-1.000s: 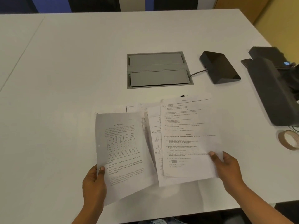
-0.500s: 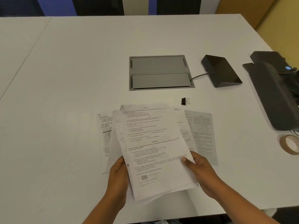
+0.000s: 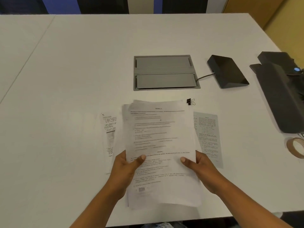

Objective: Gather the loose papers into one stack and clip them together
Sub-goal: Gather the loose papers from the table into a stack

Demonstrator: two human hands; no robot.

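Both hands grip the paper stack above the worktop: left hand and right hand pinch its sides, thumbs on top. Binder clip sits just beyond it.

**Even overhead light, motion blur on the held sheets**

The white table was lit brightly and evenly from above, with no glare. Only a faint, soft shadow fell along the near edge of the stack of papers. Print on the stack was smeared by motion blur, whereas the binder clip and the grey hatch appeared sharper. The dark device at the right border looked soft and stretched by the wide lens. The background was dim.
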